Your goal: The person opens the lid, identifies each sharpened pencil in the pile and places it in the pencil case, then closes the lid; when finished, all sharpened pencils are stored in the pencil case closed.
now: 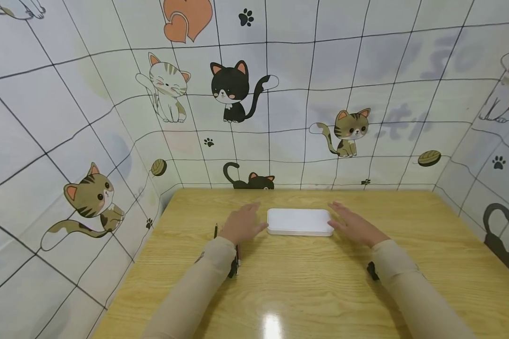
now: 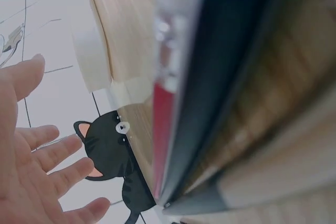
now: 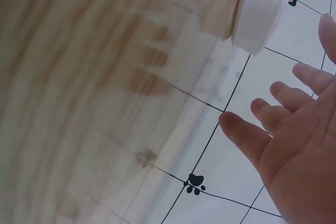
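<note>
A white, flat rectangular box [image 1: 299, 221] with rounded corners lies near the back of the table. My left hand [image 1: 243, 223] is at the box's left end, its fingers spread and extended. At the opposite end, my right hand [image 1: 356, 225] has its fingers straight, with the fingertips close to the box's edge. Both palms [image 2: 37, 182] appear bare in the wrist views, and the right palm [image 3: 299, 150] faces the box. Thin pencils [image 1: 238, 255] lie under and beside my left wrist, partly hidden by the sleeve. One shows a red shaft [image 2: 161, 135] with a metal ferrule.
The wood-grain table [image 1: 305, 287] has a cloth [image 1: 292, 108] printed with cats and grid lines behind it and along both sides. Small black parts [image 1: 372, 271] show beside the sleeves. The table's back edge runs just behind the box.
</note>
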{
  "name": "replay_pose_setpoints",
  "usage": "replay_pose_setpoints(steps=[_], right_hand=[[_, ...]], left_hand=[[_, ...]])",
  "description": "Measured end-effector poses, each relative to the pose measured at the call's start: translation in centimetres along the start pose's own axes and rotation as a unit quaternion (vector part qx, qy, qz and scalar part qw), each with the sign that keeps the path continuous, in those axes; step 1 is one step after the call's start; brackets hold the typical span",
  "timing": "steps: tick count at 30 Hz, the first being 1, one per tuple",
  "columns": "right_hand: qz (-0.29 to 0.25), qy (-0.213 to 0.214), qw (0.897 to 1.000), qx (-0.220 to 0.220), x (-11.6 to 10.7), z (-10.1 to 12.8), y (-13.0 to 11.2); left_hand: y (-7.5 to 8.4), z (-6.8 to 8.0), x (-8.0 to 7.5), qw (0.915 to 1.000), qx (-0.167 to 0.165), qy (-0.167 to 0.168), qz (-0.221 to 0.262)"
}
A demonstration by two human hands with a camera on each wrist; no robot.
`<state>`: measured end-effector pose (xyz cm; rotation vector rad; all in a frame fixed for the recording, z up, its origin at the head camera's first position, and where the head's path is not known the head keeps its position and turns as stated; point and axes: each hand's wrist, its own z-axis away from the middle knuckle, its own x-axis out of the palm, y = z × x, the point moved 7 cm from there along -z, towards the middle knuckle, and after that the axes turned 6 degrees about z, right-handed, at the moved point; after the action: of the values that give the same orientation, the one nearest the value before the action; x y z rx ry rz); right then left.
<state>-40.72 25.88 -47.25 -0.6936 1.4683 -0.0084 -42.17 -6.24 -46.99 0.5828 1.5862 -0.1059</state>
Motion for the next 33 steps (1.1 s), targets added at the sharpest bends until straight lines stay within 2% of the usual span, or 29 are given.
replay_pose_setpoints(steps=[4,10,15,25,29,33], right_hand=[[-0.007,-0.01,1.0,0.003,0.2,-0.2,-0.1],[-0.016,-0.026,1.0,-0.002,0.8,-0.7,-0.6],[0.008,-0.036,0.999,-0.02,1.4,-1.4,-1.2],[0.034,-0.06,0.997,-0.033,2.2,-1.8,-1.8],[0.072,-0.052,0.995,-0.046,2.1,-1.9,-2.0],[0.116,-0.041,0.991,-0.056,1.4,-1.9,-2.3]], left_hand=[[1.1,-0.6,0.5,0.9995,0.012,-0.028,-0.012],[2.4,-1.2,0.8,0.9967,0.028,-0.066,0.039],[2.1,-1.5,1.4,0.9943,0.025,-0.075,0.071],[1.6,-1.7,2.4,0.9935,0.028,-0.096,0.054],[1.4,-2.1,2.8,0.9914,0.034,-0.106,0.069],[1.4,-3.2,3.1,0.9883,0.034,-0.106,0.104]])
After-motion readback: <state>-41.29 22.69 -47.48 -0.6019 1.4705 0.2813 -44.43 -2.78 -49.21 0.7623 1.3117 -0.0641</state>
